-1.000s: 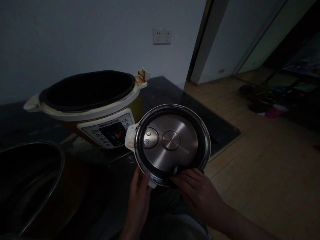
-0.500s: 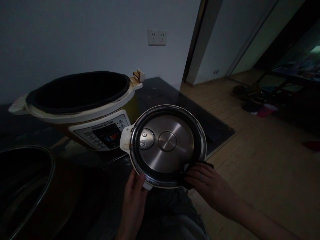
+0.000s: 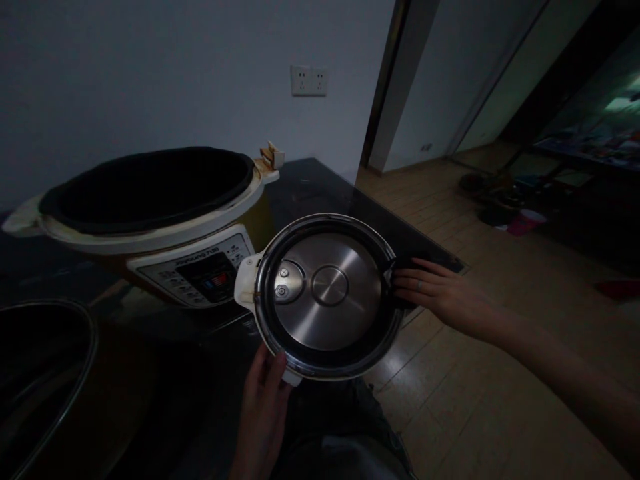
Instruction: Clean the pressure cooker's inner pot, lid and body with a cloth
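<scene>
A round pressure cooker lid (image 3: 330, 320) is turned with its metal inner face toward me. My left hand (image 3: 265, 393) grips the rim at the lower left, thumb over the edge beside a white tab. On the right rim, my right hand (image 3: 425, 287) presses a dark cloth (image 3: 403, 283) against the edge; its fingers lie over the cloth and a ring shows on one. Left of the lid stands the electric pressure cooker (image 3: 195, 267), uncovered, its inside dark and its control panel facing me.
A large pot with a shiny rim (image 3: 93, 347) stands at the lower left. The dark table (image 3: 305, 180) ends in a corner behind the lid. A double socket (image 3: 309, 81) is on the wall. A pink basin (image 3: 526, 221) and other items lie on the floor.
My right hand has moved with the cloth from the lower right of the lid's rim up to its right side. My left hand keeps its grip on the lid.
</scene>
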Tool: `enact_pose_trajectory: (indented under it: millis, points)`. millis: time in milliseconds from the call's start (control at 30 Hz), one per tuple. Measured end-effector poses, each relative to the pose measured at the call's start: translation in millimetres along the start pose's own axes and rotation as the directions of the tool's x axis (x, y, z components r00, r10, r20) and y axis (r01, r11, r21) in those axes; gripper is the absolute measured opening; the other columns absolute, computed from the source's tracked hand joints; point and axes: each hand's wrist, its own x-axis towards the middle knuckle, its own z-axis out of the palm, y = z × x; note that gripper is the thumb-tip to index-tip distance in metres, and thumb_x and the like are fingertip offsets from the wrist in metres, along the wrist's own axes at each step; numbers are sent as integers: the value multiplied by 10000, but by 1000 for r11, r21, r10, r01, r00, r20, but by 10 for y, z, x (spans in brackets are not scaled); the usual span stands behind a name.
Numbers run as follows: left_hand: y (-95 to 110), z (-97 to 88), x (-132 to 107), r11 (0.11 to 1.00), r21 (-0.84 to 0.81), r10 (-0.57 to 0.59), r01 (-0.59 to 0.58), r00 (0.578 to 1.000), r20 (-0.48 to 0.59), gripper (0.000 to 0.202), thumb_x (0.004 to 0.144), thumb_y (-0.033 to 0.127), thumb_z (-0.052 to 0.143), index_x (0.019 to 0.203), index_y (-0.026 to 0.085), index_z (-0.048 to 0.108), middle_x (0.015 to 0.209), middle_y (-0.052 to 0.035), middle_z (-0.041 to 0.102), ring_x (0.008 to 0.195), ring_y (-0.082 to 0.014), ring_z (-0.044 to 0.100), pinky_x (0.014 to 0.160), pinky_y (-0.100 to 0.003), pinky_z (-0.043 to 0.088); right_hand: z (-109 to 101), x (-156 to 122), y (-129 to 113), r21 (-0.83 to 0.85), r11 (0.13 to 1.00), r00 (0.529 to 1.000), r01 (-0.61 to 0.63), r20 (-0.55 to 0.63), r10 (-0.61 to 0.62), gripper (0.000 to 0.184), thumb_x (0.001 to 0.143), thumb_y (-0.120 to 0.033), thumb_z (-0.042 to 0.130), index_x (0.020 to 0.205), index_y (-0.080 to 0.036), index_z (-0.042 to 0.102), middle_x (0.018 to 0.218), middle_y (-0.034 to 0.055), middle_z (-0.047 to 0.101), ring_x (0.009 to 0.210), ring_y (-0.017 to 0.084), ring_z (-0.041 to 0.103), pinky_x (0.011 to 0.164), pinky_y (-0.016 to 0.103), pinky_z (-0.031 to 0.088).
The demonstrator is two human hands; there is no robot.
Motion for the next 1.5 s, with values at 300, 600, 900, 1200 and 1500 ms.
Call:
enact_pose_trajectory:
  millis: [300, 600, 900, 1200, 1500]
  points:
    - [40, 47, -8, 1000, 0, 24, -24, 999, 46, 552, 680, 369, 773, 1199, 257, 622, 1215, -71, 644, 1139, -262, 579, 787, -270, 543, -80, -35, -452, 234, 968, 996, -88, -6, 92, 353, 912, -82, 389, 1160, -214, 602, 1106, 50, 685, 1067, 205, 610, 1011, 472, 382]
    - [15, 13, 4, 999, 0, 32, -33, 998, 51, 533, 702, 364, 758, 1207, 272, 617, 1246, -69, 625, 1171, -268, 555, 787, -267, 545, -111, 223, -972, 591, 794, 990, -140, 109, 93, 334, 926, -102, 402, 1208, -185, 562, 1062, 78, 679, 968, 169, 626, 828, 327, 503]
    - [32, -4, 7, 1000, 10, 12, -13, 997, 70, 526, 709, 356, 755, 1209, 282, 610, 1219, -53, 639, 1157, -252, 564, 832, -294, 534, -86, 132, -971, 560, 825, 995, -73, 92, 26, 402, 890, -73, 409, 1254, -177, 543, 1191, 82, 641, 1131, 188, 559, 958, 370, 458]
    - [30, 31, 4, 1000, 26, 11, -13, 998, 60, 569, 684, 367, 774, 1217, 267, 605, 1146, -49, 676, 1034, -206, 630, 772, -233, 532, -41, -5, -348, 169, 986, 999, 4, -33, 2, 273, 929, -126, 418, 1043, -181, 661, 1062, 63, 686, 1071, 212, 604, 1081, 524, 333]
    - [13, 14, 22, 999, 44, -2, 1, 1000, 16, 580, 652, 414, 783, 1186, 252, 624, 1090, -45, 702, 1004, -214, 649, 790, -261, 532, -119, 255, 251, -77, 983, 984, 169, -45, -172, 246, 951, -157, 418, 933, -166, 663, 1082, 73, 662, 1091, 192, 589, 1127, 541, 255]
